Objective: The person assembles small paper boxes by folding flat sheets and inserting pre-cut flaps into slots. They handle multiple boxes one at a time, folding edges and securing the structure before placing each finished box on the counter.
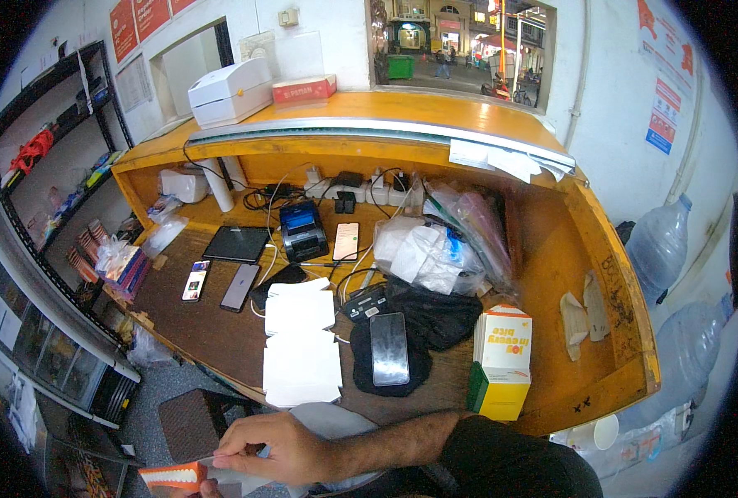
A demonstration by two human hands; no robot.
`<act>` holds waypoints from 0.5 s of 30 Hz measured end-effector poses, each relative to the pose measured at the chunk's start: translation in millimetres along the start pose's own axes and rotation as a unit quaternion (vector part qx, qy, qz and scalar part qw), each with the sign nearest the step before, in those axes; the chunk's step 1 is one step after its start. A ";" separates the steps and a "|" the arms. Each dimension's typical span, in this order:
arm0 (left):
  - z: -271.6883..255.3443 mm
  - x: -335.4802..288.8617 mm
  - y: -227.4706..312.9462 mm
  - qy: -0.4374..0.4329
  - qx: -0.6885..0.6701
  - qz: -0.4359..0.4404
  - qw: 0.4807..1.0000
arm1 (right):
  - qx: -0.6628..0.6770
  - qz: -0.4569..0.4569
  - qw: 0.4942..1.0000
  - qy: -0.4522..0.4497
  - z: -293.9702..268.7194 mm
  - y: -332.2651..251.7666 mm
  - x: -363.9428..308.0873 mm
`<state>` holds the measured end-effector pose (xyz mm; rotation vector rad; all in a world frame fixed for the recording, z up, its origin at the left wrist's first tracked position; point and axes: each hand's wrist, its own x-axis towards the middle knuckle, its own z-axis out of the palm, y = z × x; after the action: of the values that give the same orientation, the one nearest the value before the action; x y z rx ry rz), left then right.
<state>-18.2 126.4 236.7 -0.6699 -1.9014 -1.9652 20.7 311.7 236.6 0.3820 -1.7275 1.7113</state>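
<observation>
My right hand [273, 448] reaches across the lower edge, its thumb and fingers pinched together over something thin that I cannot make out. Just beside those fingertips is an orange piece [174, 476] with a row of white tooth-like shapes, perhaps printed card. Only a few fingertips of my left hand [209, 490] show at the bottom edge, against the orange piece; the rest is cut off. Flat white unfolded cartons [302, 369] lie on the desk beyond my hands. To the right stands a stack of folded yellow, green and white cartons [501, 365].
A phone [389, 349] rests on black cloth [435, 319]. Farther back are a blue-black handheld printer [304, 231], a black tablet [236, 244], more phones, cables and plastic bags [431, 253]. A white label printer [231, 91] sits on the upper ledge. A dark stool [193, 423] stands at left.
</observation>
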 end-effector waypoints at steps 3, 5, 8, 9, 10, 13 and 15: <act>11.3 2.4 8.5 -0.008 0.059 0.003 0.998 | -0.008 -0.004 1.000 0.006 2.9 5.0 -4.3; -0.4 -0.9 -2.3 -0.011 0.101 -0.011 0.995 | -0.011 -0.015 1.000 0.012 6.9 3.2 -3.8; 4.6 2.7 4.9 0.006 0.083 -0.014 0.996 | -0.001 -0.041 0.999 0.026 13.8 1.3 -1.1; 7.9 4.3 8.6 0.016 0.064 -0.012 0.998 | 0.002 -0.045 0.999 0.023 14.4 1.9 -1.0; 6.1 4.3 7.6 0.011 0.046 -0.021 0.999 | 0.006 -0.050 0.999 0.019 14.6 1.8 -0.7; -5.4 6.4 0.4 -0.008 -0.001 -0.044 0.999 | -0.010 -0.067 0.998 0.015 9.6 -0.3 0.4; -11.1 9.2 -1.4 -0.028 -0.027 -0.049 0.998 | -0.020 -0.069 0.997 0.007 6.3 -1.0 2.7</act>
<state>-27.9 116.3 240.4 -0.6656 -1.9545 -2.0845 17.7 306.2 239.6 0.4585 -1.6831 1.5756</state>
